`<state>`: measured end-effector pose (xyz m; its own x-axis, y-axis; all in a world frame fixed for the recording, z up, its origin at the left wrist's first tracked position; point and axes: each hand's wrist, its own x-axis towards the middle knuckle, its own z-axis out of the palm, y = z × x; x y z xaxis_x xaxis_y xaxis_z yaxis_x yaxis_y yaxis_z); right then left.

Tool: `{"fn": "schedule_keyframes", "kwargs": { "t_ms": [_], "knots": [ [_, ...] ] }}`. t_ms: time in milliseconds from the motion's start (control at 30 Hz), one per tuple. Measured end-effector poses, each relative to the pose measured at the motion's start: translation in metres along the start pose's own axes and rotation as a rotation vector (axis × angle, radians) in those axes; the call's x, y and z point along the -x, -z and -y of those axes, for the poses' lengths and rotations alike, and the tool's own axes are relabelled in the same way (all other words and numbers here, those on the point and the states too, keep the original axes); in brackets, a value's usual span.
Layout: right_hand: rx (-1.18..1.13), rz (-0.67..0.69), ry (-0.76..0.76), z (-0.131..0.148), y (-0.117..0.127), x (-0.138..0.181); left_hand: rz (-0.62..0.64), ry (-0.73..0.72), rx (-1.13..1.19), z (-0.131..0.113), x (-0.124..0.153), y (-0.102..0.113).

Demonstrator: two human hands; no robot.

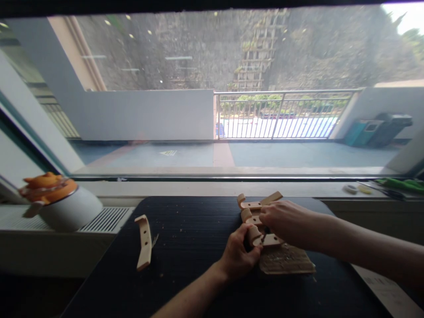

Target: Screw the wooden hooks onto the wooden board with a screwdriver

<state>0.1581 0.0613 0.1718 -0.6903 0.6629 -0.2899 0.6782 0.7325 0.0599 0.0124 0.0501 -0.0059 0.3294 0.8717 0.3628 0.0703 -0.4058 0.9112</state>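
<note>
On the black mat (pixel 192 229) my left hand (pixel 239 256) is curled round the rounded end of a light wooden piece (pixel 255 235). My right hand (pixel 285 221) lies over a stack of similar curved wooden pieces (pixel 253 204), its fingers pinched on them just above the left hand. Under both hands lies a flat laser-cut wooden sheet (pixel 286 261). A separate curved wooden piece with holes (pixel 145 242) lies alone to the left on the mat.
A white pot with an orange cat-shaped lid (pixel 59 201) stands on the left sill beside a vent grille (pixel 106 219). Behind the mat runs a large window (pixel 212 110). Green and small items (pixel 397 185) lie on the right sill. A paper sheet (pixel 387 291) lies at the lower right.
</note>
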Motion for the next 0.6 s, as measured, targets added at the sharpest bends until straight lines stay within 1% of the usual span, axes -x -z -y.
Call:
{"fn": "schedule_keyframes", "kwargs": {
  "t_ms": [100, 200, 433, 600],
  "knots": [
    [0.032, 0.045, -0.019, 0.0, -0.001, -0.004, 0.002, -0.012, -0.006, -0.001, 0.0, 0.0],
    [0.083, 0.087, -0.086, 0.003, 0.002, -0.006, 0.01, -0.026, -0.011, -0.001, 0.0, -0.001],
    [0.154, 0.001, -0.173, 0.006, 0.009, 0.007, -0.021, -0.067, -0.044, -0.003, 0.0, -0.001],
    [0.138, 0.022, -0.174, 0.005, 0.008, 0.007, -0.042, -0.051, -0.048, 0.0, 0.001, -0.001]
  ]
}}
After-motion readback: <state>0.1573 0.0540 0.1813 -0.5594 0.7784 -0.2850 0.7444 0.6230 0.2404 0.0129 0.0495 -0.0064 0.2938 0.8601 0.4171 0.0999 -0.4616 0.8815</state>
